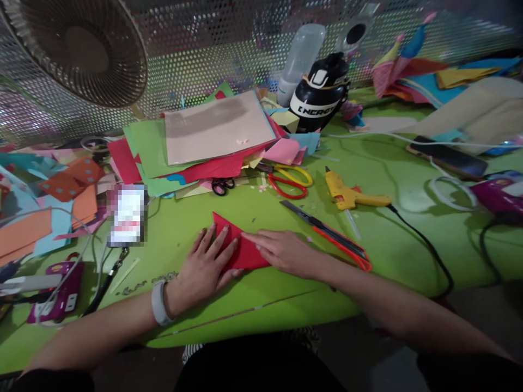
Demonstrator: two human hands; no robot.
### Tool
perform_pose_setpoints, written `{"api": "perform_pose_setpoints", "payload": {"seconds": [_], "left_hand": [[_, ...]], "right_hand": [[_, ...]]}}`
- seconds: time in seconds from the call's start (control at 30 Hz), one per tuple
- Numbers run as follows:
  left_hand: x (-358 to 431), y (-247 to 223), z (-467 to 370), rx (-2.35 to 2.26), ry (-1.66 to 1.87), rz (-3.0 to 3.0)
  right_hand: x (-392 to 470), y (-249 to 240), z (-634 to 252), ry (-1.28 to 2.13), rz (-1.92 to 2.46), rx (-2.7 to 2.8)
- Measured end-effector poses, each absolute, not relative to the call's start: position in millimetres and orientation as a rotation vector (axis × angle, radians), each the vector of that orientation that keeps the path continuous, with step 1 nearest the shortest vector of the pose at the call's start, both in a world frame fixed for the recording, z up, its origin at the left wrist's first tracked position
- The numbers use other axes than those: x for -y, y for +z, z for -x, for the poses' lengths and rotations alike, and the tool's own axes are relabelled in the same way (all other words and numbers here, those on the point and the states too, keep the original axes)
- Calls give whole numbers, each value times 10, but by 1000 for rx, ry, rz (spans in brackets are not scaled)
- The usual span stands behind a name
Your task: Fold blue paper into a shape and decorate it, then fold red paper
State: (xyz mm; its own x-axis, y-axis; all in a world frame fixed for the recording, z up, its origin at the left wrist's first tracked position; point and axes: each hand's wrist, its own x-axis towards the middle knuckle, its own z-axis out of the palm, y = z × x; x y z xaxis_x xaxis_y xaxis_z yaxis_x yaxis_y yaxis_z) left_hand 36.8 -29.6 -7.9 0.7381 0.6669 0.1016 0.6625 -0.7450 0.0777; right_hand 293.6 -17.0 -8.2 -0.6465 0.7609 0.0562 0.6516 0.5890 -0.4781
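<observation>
A folded piece of red paper (247,256), roughly triangular, lies flat on the green table (245,307). Across its left part my left hand (206,258) rests with the fingers spread, a pale band round the wrist. My right hand (281,250) presses on the paper's right edge, its index finger stretched along the upper slanted side. Neither hand grips the sheet; both hold it down from above. Just right of the right hand lies an orange box cutter (339,239) with its blade out. Beyond the paper are red-and-yellow scissors (290,182) and a yellow glue gun (353,190).
Stacked coloured paper (216,130) stands at the back, with black-handled scissors (223,186) at its front. A phone (128,215) and paper scraps (26,234) lie left. A fan (81,51), a black bottle (318,95), a dark phone (447,157) and cables surround the work area.
</observation>
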Motion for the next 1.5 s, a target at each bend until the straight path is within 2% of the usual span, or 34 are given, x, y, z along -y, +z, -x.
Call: {"api": "perform_pose_setpoints", "payload": {"seconds": [1.2,1.5], "left_hand": [[269,-96,-404,-1172,239,-3013],[285,-62,-424,-1190,242,-3014]], "right_hand": [[173,-75,-2908,464,1192,2707],[164,-106,-2929,554,1195,2639]]}}
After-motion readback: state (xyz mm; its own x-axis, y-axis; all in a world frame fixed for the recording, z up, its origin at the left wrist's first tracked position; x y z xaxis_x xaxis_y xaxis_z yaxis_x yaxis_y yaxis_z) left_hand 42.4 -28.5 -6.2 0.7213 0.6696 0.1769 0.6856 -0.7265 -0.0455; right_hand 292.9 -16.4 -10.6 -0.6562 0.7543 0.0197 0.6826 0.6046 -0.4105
